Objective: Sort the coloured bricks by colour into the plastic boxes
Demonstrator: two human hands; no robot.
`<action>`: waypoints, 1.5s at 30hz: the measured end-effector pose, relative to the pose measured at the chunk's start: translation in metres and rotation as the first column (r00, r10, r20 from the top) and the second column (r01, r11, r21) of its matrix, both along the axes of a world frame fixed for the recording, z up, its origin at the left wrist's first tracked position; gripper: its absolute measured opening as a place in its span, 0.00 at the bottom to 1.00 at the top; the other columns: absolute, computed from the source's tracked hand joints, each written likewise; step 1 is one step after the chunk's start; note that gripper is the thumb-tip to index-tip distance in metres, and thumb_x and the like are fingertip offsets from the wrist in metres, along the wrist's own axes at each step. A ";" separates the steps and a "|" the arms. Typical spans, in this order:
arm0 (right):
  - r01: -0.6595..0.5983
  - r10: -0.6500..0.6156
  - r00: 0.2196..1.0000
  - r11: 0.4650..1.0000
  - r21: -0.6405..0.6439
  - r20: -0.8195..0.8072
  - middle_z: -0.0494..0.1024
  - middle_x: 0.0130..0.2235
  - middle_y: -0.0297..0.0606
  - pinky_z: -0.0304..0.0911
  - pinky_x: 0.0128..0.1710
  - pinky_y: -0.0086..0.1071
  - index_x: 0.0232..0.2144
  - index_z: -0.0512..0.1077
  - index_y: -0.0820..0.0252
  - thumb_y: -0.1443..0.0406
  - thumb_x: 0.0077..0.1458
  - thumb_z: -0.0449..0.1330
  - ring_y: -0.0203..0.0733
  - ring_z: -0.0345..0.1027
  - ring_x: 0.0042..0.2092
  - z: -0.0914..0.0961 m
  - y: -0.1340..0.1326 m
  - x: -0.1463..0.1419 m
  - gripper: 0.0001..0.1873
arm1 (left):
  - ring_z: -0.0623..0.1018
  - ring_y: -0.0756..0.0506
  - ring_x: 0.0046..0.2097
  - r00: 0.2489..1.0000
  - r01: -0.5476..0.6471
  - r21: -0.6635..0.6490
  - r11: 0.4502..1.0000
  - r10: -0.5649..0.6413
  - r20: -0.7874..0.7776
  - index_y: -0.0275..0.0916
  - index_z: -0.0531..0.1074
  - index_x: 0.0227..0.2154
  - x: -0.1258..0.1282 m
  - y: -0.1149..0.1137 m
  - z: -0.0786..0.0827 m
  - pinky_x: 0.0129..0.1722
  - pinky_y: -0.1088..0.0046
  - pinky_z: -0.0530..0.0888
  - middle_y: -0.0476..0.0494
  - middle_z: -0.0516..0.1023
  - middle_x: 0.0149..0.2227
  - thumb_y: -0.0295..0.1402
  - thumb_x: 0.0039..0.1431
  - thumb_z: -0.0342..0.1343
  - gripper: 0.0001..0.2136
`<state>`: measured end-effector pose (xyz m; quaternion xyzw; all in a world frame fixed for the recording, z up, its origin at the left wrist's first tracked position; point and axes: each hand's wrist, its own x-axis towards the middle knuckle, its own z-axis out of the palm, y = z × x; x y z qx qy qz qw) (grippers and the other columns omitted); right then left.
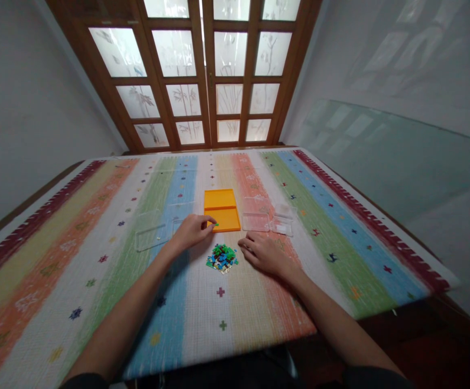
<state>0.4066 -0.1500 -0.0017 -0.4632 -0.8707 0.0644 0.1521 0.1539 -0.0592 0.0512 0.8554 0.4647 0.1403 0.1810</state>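
My left hand (pixel 193 232) reaches over the left front corner of the open orange box (pixel 229 219). Its thumb and fingers are closed in a pinch, with a small green toy brick (pixel 216 224) at the fingertips. A heap of tiny bricks (pixel 222 258), mostly green and blue with some dark and pale ones, lies on the cloth in front of the box. Just right of the heap rests my right hand (pixel 266 254), its fingers curled together low over the cloth. Whatever those fingers may hold is too small to make out.
Clear plastic trays stand on both sides: one at the left (pixel 150 237), partly behind my left arm, and others at the right (pixel 256 221). A striped cloth (pixel 202 324) covers the table. Beyond its far edge are glazed wooden doors (pixel 206 113).
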 end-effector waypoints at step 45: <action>0.006 -0.006 1.000 1.000 -0.019 -0.004 0.74 0.39 0.43 0.59 0.40 0.34 0.42 0.74 0.61 0.66 0.69 0.51 0.43 0.67 0.40 0.001 -0.001 0.000 0.12 | 0.70 0.50 0.26 0.983 0.127 -0.143 0.981 -0.106 0.149 0.36 0.82 0.37 -0.025 -0.061 -0.017 0.30 0.75 0.63 0.48 0.77 0.24 0.33 0.60 0.54 0.12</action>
